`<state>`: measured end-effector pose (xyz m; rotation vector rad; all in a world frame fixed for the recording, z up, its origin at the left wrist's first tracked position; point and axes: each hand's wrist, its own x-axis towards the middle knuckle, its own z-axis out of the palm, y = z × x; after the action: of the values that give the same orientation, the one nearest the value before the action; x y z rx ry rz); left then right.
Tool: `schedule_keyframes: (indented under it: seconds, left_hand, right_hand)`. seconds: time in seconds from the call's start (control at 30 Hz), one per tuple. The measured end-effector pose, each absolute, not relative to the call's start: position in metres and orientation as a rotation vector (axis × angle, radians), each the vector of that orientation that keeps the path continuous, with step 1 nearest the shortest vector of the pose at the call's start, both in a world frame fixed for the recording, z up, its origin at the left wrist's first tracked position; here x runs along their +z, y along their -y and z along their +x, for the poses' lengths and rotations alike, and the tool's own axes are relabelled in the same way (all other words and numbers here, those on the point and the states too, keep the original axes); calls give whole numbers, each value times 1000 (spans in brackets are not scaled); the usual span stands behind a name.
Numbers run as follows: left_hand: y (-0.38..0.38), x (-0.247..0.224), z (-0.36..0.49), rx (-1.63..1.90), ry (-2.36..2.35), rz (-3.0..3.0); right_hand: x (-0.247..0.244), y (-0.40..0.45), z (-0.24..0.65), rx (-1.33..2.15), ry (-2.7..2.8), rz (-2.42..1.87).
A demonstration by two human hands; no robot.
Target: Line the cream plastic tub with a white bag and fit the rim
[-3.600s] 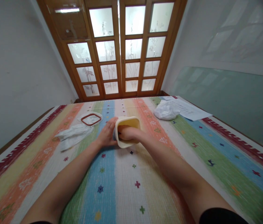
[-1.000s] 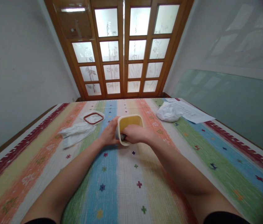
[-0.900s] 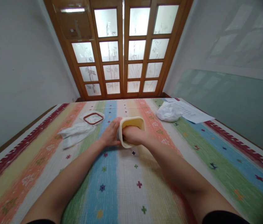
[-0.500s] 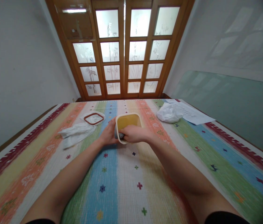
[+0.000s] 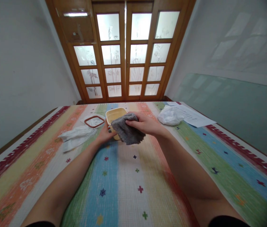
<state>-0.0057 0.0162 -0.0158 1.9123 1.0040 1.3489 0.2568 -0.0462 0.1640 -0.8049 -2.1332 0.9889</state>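
Observation:
My left hand (image 5: 105, 135) grips the near left side of a pale yellow plastic container (image 5: 111, 112), which is tilted with its opening partly in view. Pinched in my right hand (image 5: 144, 123) is a grey cloth (image 5: 130, 131) that hangs down in front of the container and hides much of it. Left of the container lies a clear lid with a reddish-brown seal (image 5: 94, 121). Whether the cloth touches the container's rim, I cannot tell.
A crumpled white cloth or bag (image 5: 78, 137) lies at the left of the striped tablecloth (image 5: 126, 189). Toward the right back are a white plastic bag (image 5: 170, 115) and printed sheets of paper (image 5: 195, 116). Wooden glass-paned doors (image 5: 127, 63) stand beyond the table.
My right hand has come out of the container with the grey cloth, which now hangs in view. The container has shifted left and tilted in my left hand.

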Motion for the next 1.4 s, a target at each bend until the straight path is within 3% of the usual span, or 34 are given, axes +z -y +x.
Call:
schedule_keyframes:
  seconds: [0.27,0.53,0.77,1.0,1.17,1.4]
  left_hand:
    - [-25,-17,-15,1262,-914,1866]
    - [10,52,5,1809,-1131,1928]
    - [62,107,36,1497,-971,2010]
    - [69,109,41,1283,-701,1687]
    - [64,102,44,1405,-648,1600]
    - [67,97,58,1461,-651,1404]
  right_hand:
    - [142,17,257,1284,1584,-905]
    - [141,23,251,1191,1706,-905]
    - [142,37,232,1163,1740,-667]
    - [146,45,234,1084,1608,-725]
    - [146,46,233,946,1524,-819]
    - [137,43,226,1067,1426,-769]
